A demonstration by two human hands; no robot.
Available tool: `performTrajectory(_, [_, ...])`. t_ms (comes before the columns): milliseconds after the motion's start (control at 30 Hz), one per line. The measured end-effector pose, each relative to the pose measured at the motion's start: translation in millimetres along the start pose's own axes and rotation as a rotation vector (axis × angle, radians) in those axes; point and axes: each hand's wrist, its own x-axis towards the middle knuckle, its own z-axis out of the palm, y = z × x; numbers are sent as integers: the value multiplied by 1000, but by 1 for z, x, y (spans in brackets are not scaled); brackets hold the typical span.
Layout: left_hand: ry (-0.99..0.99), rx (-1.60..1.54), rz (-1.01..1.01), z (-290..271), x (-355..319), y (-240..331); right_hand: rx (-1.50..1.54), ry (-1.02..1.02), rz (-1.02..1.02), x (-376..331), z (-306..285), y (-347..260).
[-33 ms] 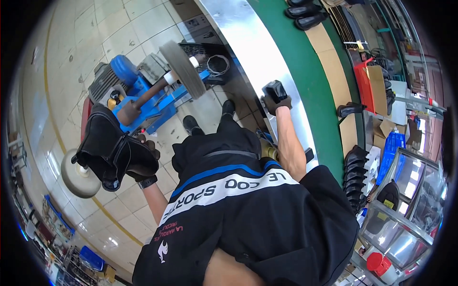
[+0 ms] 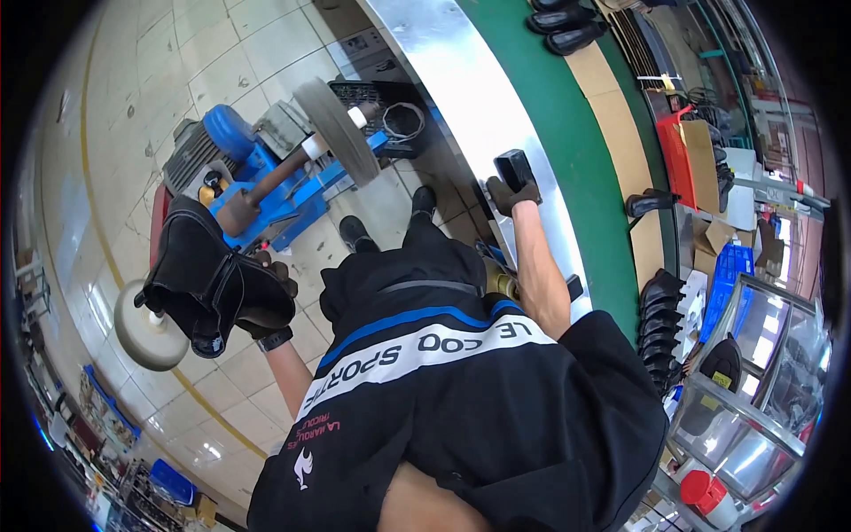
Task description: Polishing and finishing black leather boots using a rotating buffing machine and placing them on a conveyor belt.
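Note:
My left hand (image 2: 277, 297), in a dark glove, grips a black ankle boot (image 2: 206, 275) by its foot end. The boot's shaft opening points left, beside the pale round wheel (image 2: 151, 328) of a grinding machine. Over the shiny metal edge of the bench (image 2: 479, 97), my right hand (image 2: 512, 197), also gloved, is closed around a small black box-shaped block (image 2: 514, 166). Its exact kind does not show. The two hands are well apart, on either side of my body.
A blue polishing machine (image 2: 257, 177) with a motor and a grey wheel (image 2: 337, 131) stands on the tiled floor ahead. Right of the metal strip runs a green surface (image 2: 567, 142) with black shoes (image 2: 567, 27), a red box (image 2: 678, 160) and a row of black shoes (image 2: 660, 328).
The black block in my right hand has tilted slightly and shifted a little to the right. My left hand and the boot are almost unmoved.

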Motion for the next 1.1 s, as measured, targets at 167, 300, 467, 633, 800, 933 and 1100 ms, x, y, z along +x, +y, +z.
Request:
performTrajectory(167, [0,15,-27,6,8,-14,-1205,88,-606,-13,-22,-28])
performTrajectory(300, [-2,-27,54,11,19,-31,-1774,361,-981,15,-33,-50])
performTrajectory(467, [-50,-109,107,12,23,-43,-1977,119,-1053,3,-10,-36])
performTrajectory(633, [-187,-69,47,30,28,-43,-2019,-381,-959,-29,12,8])
performTrajectory(800, [-38,-139,-53,6,12,-42,-1680,-807,-919,-72,38,97])
performTrajectory(933, [-76,-69,-91,-1,1,-38,-1659,-699,-731,-90,53,148])
performTrajectory(1100, [-110,-47,-116,-8,-11,-24,-1691,-667,-736,-89,55,165])
